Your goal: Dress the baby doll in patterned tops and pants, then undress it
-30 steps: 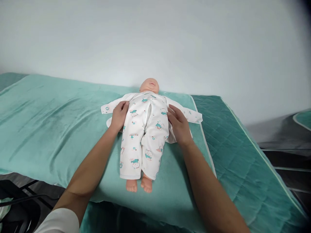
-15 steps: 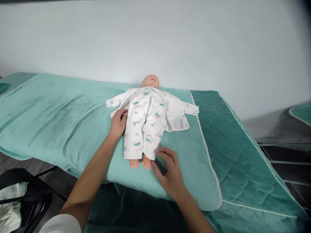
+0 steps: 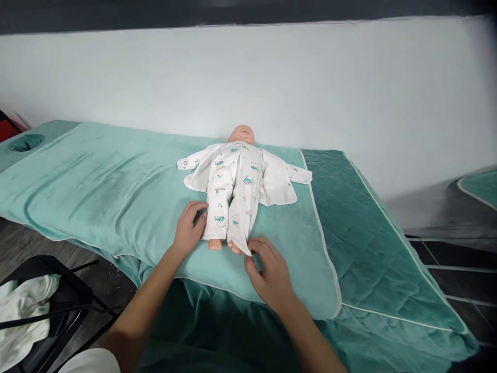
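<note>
A baby doll (image 3: 241, 134) lies on its back on a light green blanket (image 3: 295, 248), head toward the wall. It wears a white printed jacket (image 3: 276, 178), its front spread open to both sides, and white printed trousers (image 3: 219, 207) over the legs. My right hand (image 3: 269, 272) pinches the cuff of the right-hand trouser leg and draws its corner out to a point beside the foot. At the outer edge of the other trouser leg rests my left hand (image 3: 189, 228), thumb and fingers apart, fingertips touching the cloth. Both doll feet (image 3: 215, 244) show below the cuffs.
The blanket covers a padded bed with a dark green quilted cover (image 3: 373, 233), set against a white wall (image 3: 155, 77). A black chair (image 3: 73, 290) holding pale cloth (image 3: 29, 311) stands at lower left. The bed has a face hole (image 3: 26, 142) at far left.
My left hand has slid from the doll's waist side down to the lower trouser leg. My right hand has taken the cuff and pulled it down and outward. The view has tilted up.
</note>
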Demonstrator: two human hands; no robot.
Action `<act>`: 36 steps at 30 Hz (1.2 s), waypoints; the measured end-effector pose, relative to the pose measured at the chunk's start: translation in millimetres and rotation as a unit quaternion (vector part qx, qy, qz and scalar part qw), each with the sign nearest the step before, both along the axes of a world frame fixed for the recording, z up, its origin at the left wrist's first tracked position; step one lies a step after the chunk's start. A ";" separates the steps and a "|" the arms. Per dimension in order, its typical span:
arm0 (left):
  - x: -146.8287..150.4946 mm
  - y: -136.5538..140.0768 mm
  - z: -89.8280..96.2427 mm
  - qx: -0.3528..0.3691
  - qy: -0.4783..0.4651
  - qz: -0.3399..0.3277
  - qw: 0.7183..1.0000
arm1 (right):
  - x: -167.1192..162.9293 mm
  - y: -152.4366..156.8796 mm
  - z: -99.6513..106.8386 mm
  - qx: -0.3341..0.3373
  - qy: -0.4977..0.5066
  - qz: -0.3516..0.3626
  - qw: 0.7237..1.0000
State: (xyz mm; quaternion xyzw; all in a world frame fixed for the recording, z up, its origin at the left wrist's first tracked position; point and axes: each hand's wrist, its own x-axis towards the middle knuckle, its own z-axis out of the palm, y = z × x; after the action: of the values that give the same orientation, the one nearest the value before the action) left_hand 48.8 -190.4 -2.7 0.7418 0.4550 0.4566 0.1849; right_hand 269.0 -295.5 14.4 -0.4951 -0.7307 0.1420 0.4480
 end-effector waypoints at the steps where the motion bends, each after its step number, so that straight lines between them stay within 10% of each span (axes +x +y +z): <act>1: -2.2 -14.9 -1.1 0.000 0.001 -0.012 1.000 | 2.4 -5.3 3.1 0.011 0.003 0.010 1.000; 7: -6.4 -66.0 -10.0 0.012 0.068 -0.035 0.997 | 11.8 -5.5 -7.8 -0.047 -0.025 -0.050 0.997; 13: -0.2 -56.4 -11.6 0.070 0.081 -0.024 0.994 | 1.3 0.8 -15.0 -0.067 -0.023 -0.039 0.997; 22: 4.8 -68.9 39.1 0.102 -0.014 -0.058 0.993 | -6.8 8.5 7.9 -0.006 0.027 -0.015 1.000; 27: -9.6 -72.9 21.8 0.045 0.016 -0.094 0.994 | 2.0 4.8 -4.2 -0.076 0.011 0.017 0.997; 32: -27.2 -50.2 2.8 -0.107 -0.027 -0.096 0.989 | 30.6 10.9 -7.1 -0.166 0.014 0.123 0.978; 36: -22.9 -2.2 -1.2 -0.035 0.051 0.021 0.998 | 56.4 48.0 -11.6 -0.109 0.016 0.025 0.994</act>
State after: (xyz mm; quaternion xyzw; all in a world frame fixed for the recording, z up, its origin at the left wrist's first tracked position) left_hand 25.9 -192.6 -3.9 0.7472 0.4953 0.4059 0.1777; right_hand 325.4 -247.5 2.8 -0.5201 -0.7160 0.2403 0.3988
